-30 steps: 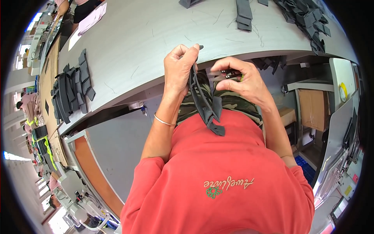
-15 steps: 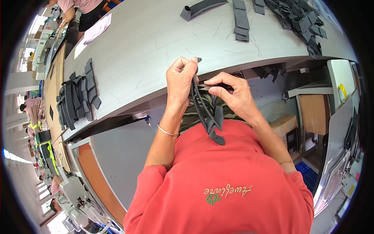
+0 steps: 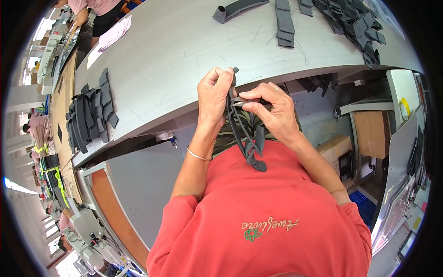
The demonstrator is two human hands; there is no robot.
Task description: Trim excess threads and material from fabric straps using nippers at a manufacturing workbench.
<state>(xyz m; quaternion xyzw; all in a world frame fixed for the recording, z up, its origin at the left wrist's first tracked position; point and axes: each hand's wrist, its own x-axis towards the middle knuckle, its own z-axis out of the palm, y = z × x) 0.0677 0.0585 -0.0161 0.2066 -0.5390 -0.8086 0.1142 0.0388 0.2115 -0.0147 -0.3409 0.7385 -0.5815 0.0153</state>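
Observation:
My left hand (image 3: 213, 98) is closed around dark grey fabric strips (image 3: 237, 131), whose loose ends dangle in front of my red shirt. A small bit of the cloth pokes out above the fingers. Between the thumb and fingers of my right hand (image 3: 280, 113) is a pair of thread snips (image 3: 239, 102). The pointed metal blades lie right at the strips, just below the left fist. Most of the snips' body is hidden in the right palm. Both hands are just off the near edge of the grey table (image 3: 152, 60).
Folded grey strips (image 3: 92, 113) lie in a pile at the table's left end, and a larger heap (image 3: 353, 30) sits at the far right. Loose threads are scattered over the tabletop. Cardboard boxes (image 3: 371, 134) stand below on the right. Another person (image 3: 99, 14) is at the upper left.
My right hand has shifted slightly left, and the snips' blades reach a little further across the strips. The left hand keeps its grip almost unmoved.

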